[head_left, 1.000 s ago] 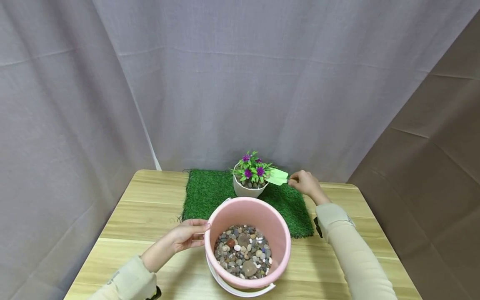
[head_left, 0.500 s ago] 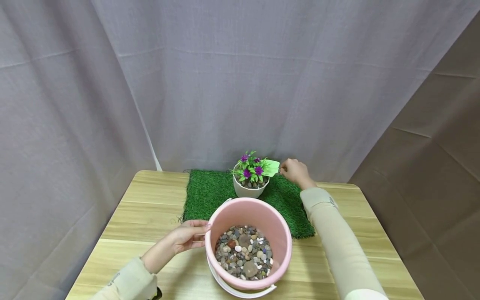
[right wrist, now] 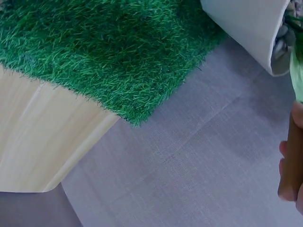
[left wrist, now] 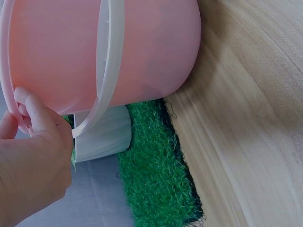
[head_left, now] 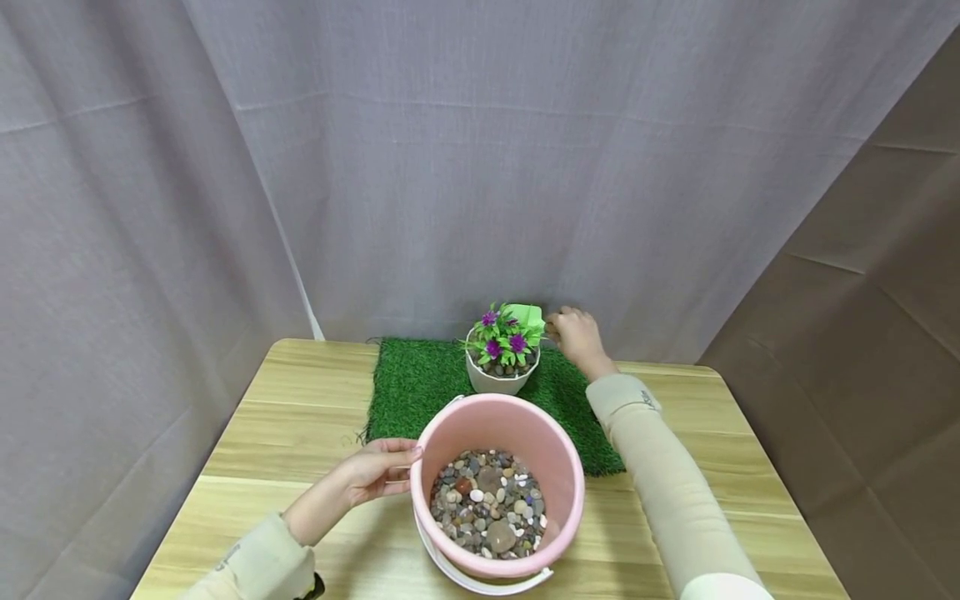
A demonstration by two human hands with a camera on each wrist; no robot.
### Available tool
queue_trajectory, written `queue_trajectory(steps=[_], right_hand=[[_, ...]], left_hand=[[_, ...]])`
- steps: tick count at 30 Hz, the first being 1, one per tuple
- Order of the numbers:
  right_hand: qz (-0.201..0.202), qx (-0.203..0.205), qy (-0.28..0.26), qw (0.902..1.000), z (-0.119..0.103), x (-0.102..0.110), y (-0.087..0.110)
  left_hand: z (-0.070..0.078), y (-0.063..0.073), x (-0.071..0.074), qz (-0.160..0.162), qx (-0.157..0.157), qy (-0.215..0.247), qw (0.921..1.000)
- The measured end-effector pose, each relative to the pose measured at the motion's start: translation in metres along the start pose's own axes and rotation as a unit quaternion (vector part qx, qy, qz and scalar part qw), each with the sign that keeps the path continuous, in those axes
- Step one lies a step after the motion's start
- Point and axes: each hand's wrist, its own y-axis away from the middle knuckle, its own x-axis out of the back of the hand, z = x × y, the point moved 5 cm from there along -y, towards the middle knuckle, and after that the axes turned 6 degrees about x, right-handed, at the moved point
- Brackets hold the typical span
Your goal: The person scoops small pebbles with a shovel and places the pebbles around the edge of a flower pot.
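- bucket [head_left: 501, 418]: smooth plastic, soft sheen
- bail [left wrist: 113, 52]: smooth white plastic
- pebbles [head_left: 487, 512]: smooth stone
- mat [left wrist: 154, 163]: rough, synthetic-looking grass pile
- tabletop [head_left: 315, 400]: wood grain, smooth, slight sheen
- curtain [head_left: 480, 183]: matt woven cloth, creased
- flowerpot [head_left: 497, 385]: smooth, matt
- trowel blade [head_left: 528, 315]: smooth
- trowel grip [right wrist: 292, 168]: wood-look, smooth
- sleeves [head_left: 648, 454]: matt cloth

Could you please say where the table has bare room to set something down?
The table is bare from its left edge to the grass mat, beyond the left hand, and from its right edge to the right sleeve. The middle is crowded: the pink bucket stands before the flowerpot, where the right hand holds a green trowel.
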Motion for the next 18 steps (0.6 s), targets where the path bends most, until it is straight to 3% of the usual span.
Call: queue_trajectory(steps=[6, 13, 18], right_hand=[[0.033, -0.028, 0.026, 0.9987, 0.0, 0.008, 0.006], [0.035, -0.07, 0.017, 0.9968, 0.014, 0.019, 0.018], [0.073, -0.086, 0.001, 0.9936, 0.019, 0.031, 0.029]], left_hand=[[-0.007, -0.002, 0.006, -0.009, -0.013, -0.001, 0.9999], [-0.007, -0.003, 0.005, -0.009, -0.014, -0.003, 0.9999], [-0.009, -0.003, 0.006, -0.007, -0.016, 0.002, 0.9998]])
